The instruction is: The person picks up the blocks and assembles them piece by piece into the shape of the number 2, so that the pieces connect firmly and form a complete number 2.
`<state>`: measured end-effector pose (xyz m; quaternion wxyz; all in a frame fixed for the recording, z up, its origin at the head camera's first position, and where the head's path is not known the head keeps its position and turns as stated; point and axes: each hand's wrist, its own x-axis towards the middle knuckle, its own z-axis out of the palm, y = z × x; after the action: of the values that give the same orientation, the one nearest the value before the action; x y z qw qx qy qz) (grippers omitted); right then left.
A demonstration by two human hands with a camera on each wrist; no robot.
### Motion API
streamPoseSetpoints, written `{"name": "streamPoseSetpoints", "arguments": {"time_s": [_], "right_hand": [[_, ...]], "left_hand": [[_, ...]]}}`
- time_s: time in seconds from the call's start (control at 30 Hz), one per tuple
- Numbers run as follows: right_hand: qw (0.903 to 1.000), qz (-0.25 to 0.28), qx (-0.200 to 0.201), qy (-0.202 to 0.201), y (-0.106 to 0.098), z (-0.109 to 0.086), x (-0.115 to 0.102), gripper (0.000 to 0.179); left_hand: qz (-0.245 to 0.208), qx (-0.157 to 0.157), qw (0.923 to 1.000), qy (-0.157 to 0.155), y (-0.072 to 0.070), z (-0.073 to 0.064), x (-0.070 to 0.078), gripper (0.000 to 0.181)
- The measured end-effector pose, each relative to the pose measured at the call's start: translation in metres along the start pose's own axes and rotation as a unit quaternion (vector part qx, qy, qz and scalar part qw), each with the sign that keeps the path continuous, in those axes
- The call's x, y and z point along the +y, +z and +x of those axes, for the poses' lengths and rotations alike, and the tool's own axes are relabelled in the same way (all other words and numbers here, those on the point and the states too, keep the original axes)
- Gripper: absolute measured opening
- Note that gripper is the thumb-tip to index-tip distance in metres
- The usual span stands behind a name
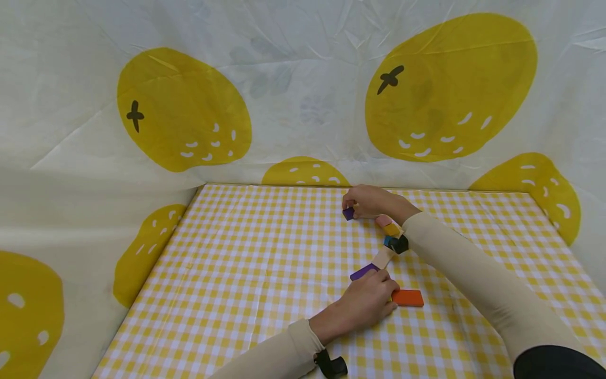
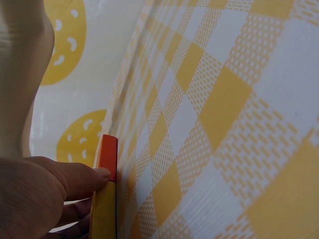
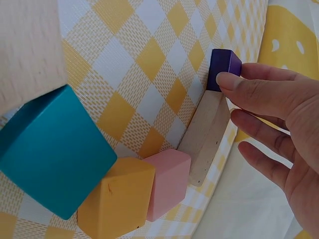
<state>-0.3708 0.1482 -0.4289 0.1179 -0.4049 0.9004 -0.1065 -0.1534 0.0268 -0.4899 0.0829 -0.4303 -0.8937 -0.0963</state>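
Observation:
My right hand (image 1: 371, 201) pinches a dark purple block (image 3: 223, 69) between thumb and forefinger, at the end of a plain wooden block (image 3: 205, 132) near the table's far side. From there, a pink block (image 3: 168, 181), an amber block (image 3: 119, 194) and a teal block (image 3: 57, 152) curve toward another wooden block (image 1: 382, 257). Closer in, my left hand (image 1: 366, 300) holds a yellow block (image 2: 103, 209), thumb at its joint with an orange block (image 1: 408, 298). A second purple block (image 1: 363, 271) lies just beyond the left hand, partly covered by it.
A yellow-and-white checked cloth (image 1: 213, 263) covers the table. Behind and left of it hangs a pale sheet (image 1: 303, 105) with large yellow fruit prints. The right forearm (image 1: 473, 279) reaches across the table's right side.

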Motion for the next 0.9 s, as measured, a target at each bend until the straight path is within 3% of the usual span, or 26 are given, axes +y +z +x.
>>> {"name": "streamPoseSetpoints", "arguments": {"time_s": [0.37,0.7,0.9], "right_hand": [[0.9998,0.015,0.013,-0.009,0.002,-0.004,0.004,0.028],[0.9972,0.068,0.031,-0.005,-0.005,-0.025,0.003,0.036],[0.9964,0.07,0.047,-0.006,-0.008,-0.038,0.0,0.035]], "left_hand": [[-0.002,-0.006,1.0,-0.002,0.0,0.0,0.0,0.025],[-0.001,0.001,1.0,0.001,-0.003,0.001,0.002,0.026],[0.005,-0.001,1.0,0.0,-0.004,0.001,0.002,0.032]]}}
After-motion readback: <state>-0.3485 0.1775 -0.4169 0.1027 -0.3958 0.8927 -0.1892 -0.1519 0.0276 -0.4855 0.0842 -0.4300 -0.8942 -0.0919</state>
